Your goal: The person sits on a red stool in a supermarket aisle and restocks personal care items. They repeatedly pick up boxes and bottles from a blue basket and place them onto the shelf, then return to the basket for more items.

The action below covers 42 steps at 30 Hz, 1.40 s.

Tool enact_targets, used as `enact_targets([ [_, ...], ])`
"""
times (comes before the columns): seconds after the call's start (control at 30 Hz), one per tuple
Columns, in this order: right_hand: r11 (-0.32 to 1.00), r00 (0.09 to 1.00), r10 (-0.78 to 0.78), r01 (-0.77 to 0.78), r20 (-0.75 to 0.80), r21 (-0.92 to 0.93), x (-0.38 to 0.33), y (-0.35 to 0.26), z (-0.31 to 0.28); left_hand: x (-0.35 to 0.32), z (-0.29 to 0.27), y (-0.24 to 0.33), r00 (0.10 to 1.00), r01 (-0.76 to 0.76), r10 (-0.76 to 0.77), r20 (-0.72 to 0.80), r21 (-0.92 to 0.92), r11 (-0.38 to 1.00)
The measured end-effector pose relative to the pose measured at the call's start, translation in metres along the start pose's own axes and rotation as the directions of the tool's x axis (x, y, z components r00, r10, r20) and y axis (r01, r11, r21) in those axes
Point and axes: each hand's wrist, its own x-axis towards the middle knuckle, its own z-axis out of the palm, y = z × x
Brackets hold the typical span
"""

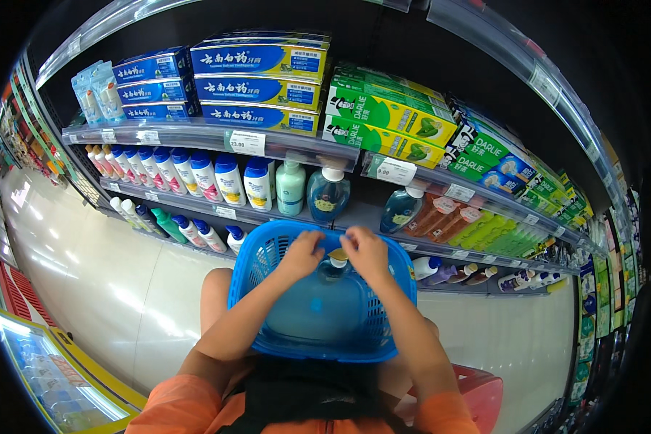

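Across the far side, stocked shelves, bent by the lens, above a pale, glossy floor. At lower left, a yellow-framed display case. Between the knees, close to the shelves, a blue basket with slotted walls. Up top, stacked blue toothpaste boxes and, farther right, green-and-yellow boxes. One level down, a row of white bottles with dark blue caps, then a pale green pump bottle. Over the basket, left hand and right hand, one on either side of a bottle top. Fingers bent inward on both; gripping or merely close, impossible to tell. Inside the basket, toward the far wall, a clear bottle. Smallest, between both hands, a yellowish cap.
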Motion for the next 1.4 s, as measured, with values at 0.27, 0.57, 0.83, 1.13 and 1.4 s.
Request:
enact_targets([
  [0.27,0.997,0.998,-0.008,0.012,0.054,-0.082,-0.04,0.031,0.065,-0.019,0.063,-0.042,0.975,0.095,-0.105,0.194,0.065,0.993],
  [0.57,0.982,0.992,-0.089,0.071,-0.095,-0.176,-0.053,-0.017,-0.011,-0.028,0.011,0.027,0.966,0.01,0.012,0.257,-0.085,0.996],
  [0.83,0.977,0.854,-0.211,0.166,-0.475,-0.134,-0.034,-0.078,-0.116,-0.028,-0.034,0.111,0.968,-0.246,0.25,-0.028,-0.309,0.919],
  [1.13,0.939,0.785,-0.34,0.253,-0.518,-0.233,-0.007,-0.05,-0.088,0.006,0.009,0.075,0.968,-0.252,0.242,-0.071,-0.219,0.943],
  [1.4,0.965,0.844,-0.258,0.204,-0.471,-0.164,0.012,-0.041,-0.08,0.019,0.016,0.063,0.977,-0.211,0.201,-0.07,-0.185,0.96],
])
